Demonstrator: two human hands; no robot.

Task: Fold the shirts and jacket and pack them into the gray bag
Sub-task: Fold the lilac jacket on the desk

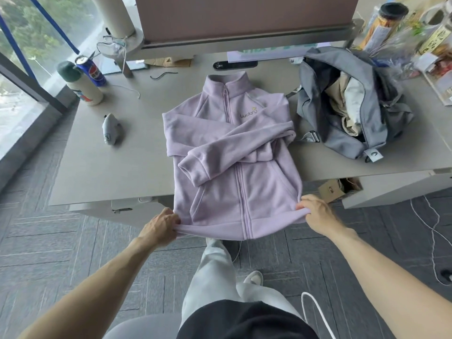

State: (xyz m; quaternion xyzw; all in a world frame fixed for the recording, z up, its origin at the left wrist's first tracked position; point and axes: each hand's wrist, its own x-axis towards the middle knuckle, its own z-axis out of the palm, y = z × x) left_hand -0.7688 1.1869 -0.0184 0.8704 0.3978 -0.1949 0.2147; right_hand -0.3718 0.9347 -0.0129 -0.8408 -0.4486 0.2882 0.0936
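Lilac jacket [234,148] lies zipped, face-up on the tabletop [110,167], sleeves crossed over chest, hem overhanging the near edge, left hand [162,226] and right hand [315,214] each pinching a hem corner; gray bag [367,106] open just right.

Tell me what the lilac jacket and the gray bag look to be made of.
The lilac jacket looks like soft fleece or brushed knit: matte, fuzzy nap, thick rounded folds at the sleeves. The gray bag seems a thin woven synthetic, perhaps nylon: faint sheen, slumped creased walls, weave too small to confirm.
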